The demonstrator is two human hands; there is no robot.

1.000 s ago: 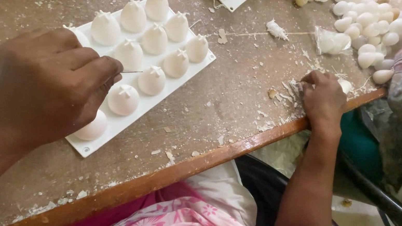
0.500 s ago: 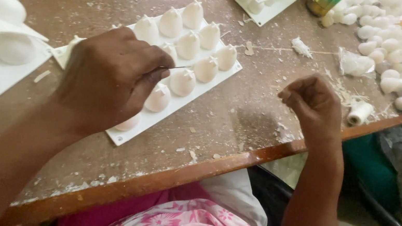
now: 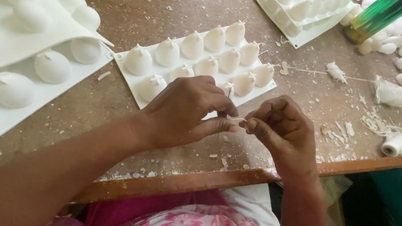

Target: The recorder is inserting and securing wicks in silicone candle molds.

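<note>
Left hand and right hand meet fingertip to fingertip, pinching a thin thread. Both hover just in front of the white mould tray of domed pieces.

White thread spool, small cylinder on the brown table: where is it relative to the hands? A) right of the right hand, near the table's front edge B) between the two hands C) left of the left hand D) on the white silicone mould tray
A: the white thread spool lies past the right hand, near the front edge of the brown table, apart from both hands.
</note>
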